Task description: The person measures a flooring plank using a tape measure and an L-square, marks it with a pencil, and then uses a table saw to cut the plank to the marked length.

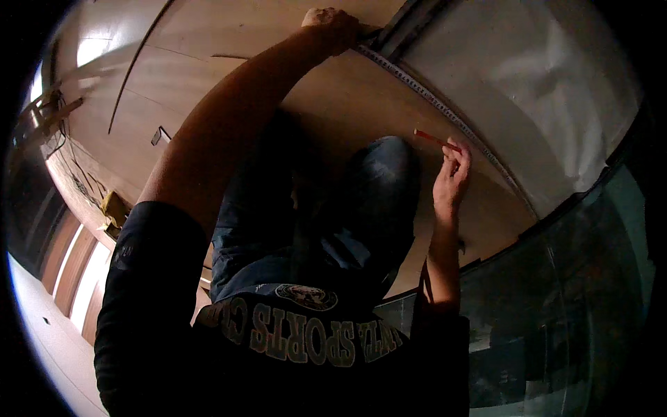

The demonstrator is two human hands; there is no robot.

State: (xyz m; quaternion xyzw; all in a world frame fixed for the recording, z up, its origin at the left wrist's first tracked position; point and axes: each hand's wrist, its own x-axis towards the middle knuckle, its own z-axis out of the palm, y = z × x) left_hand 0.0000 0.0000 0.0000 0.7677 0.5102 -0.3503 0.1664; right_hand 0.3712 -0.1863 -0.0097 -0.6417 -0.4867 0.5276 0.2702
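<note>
A tape measure [445,109] is drawn out as a long pale strip, slanting down to the right along the edge of a pale sheet. At its far upper end my left hand [332,26] is closed on the tape measure, my arm stretched forward and partly shading it. My right hand [453,174] is beside the strip, pinching a slim red pencil [429,137] that points to the left. A small gap shows between the pencil's free end and the tape. My left fingers are mostly in shadow.
The pale sheet [514,90] lies beyond the tape, with a dark bar [417,28] at its upper left. Dark glass-like panels [556,299] stand at right. Brown floor [333,104] surrounds my bent knees. Cables [76,170] and a small dark-framed item [160,135] lie left.
</note>
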